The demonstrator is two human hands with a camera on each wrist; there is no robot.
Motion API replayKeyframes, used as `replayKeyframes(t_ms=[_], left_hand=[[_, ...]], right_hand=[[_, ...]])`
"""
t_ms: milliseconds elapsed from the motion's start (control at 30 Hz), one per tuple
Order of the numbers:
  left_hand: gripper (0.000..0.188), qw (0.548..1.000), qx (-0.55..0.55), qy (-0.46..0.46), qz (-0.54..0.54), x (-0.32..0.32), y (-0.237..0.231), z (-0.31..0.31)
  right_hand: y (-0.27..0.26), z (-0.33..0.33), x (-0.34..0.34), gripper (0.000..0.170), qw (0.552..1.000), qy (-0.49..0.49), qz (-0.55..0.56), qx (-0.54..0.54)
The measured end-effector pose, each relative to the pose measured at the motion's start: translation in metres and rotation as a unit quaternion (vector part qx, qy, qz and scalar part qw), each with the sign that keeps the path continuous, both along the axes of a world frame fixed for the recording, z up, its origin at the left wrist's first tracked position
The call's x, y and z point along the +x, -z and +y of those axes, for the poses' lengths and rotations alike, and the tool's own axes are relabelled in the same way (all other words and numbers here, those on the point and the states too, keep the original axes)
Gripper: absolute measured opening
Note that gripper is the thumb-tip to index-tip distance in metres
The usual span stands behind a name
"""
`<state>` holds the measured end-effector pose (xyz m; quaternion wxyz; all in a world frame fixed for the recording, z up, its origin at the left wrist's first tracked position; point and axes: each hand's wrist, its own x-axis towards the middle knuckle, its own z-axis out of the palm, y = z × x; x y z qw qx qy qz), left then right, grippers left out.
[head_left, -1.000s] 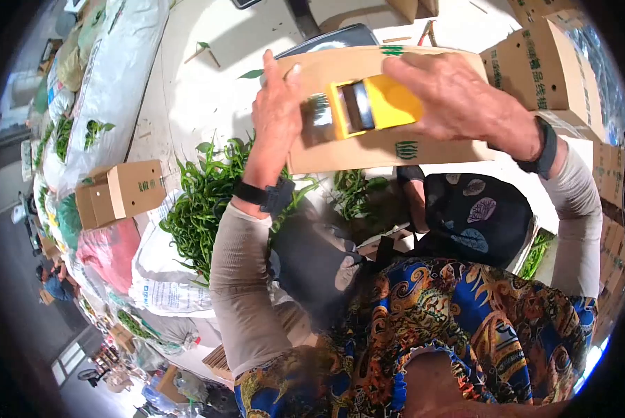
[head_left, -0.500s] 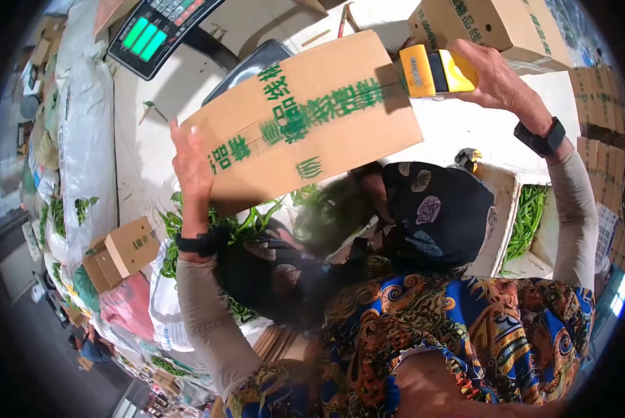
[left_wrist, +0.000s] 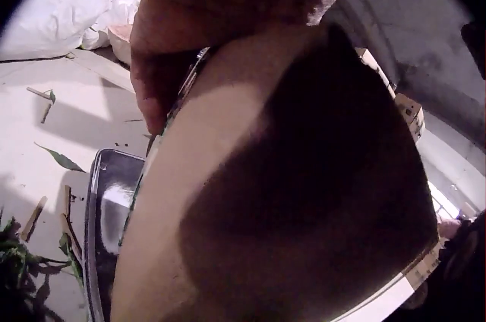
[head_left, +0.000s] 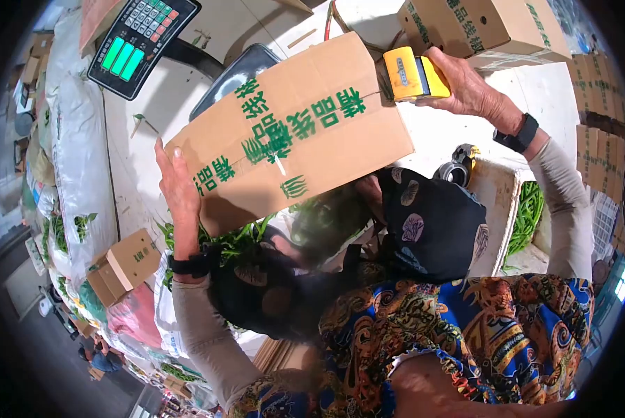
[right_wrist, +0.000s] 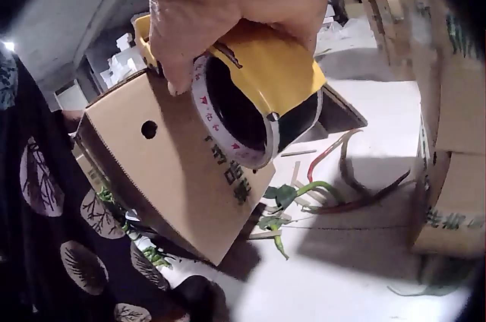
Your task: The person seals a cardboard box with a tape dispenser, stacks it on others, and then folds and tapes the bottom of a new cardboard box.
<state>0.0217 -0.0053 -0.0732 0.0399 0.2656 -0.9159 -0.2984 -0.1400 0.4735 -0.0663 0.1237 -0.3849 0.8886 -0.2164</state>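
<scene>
A cardboard carton (head_left: 312,139) with green printed characters is held tilted in front of the person. My left hand (head_left: 180,188) grips its left end; in the left wrist view that hand (left_wrist: 220,3) bends over the carton's edge. My right hand (head_left: 465,87) grips a yellow tape dispenser (head_left: 401,70) right at the carton's right end. The right wrist view shows the dispenser (right_wrist: 281,67) with its roll of tape (right_wrist: 206,102), white with red print, and the carton's end face (right_wrist: 178,143) with a round hole. Fingers on the dispenser's far side are hidden.
Behind the carton stand a scale display (head_left: 142,45) with green digits lit and a dark scale pan (head_left: 232,80). Another carton (head_left: 458,28) stands at back right. Green peppers (head_left: 528,216) fill a white box on the right. A small carton (head_left: 131,261) lies at left.
The dispenser has gone from over the carton's middle to its right end. The carton has turned, showing its printed face, and moved left with the left hand. The scale display has come into view.
</scene>
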Motion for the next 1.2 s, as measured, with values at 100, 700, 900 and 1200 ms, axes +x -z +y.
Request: replayKeyframes(t_ms=[100,700,900,1200], left_hand=[[0.058,0.996,-0.068,0.04,0.039,0.001,0.004,-0.013],[0.057,0.997,0.076,0.012,-0.029,0.013,0.006,-0.067],[0.057,0.993,0.111,-0.027,-0.039,0.01,-0.005,-0.051],[0.058,0.997,0.067,-0.02,-0.043,0.011,-0.002,-0.055]], right_hand=[[0.01,-0.007,0.023,0.059,0.998,0.017,-0.046,-0.044],[0.145,-0.006,0.088,0.048,0.984,0.03,-0.065,-0.16],[0.196,0.052,0.104,0.047,0.992,0.034,-0.075,-0.093],[0.14,-0.025,0.1,0.043,0.988,0.063,-0.002,0.138]])
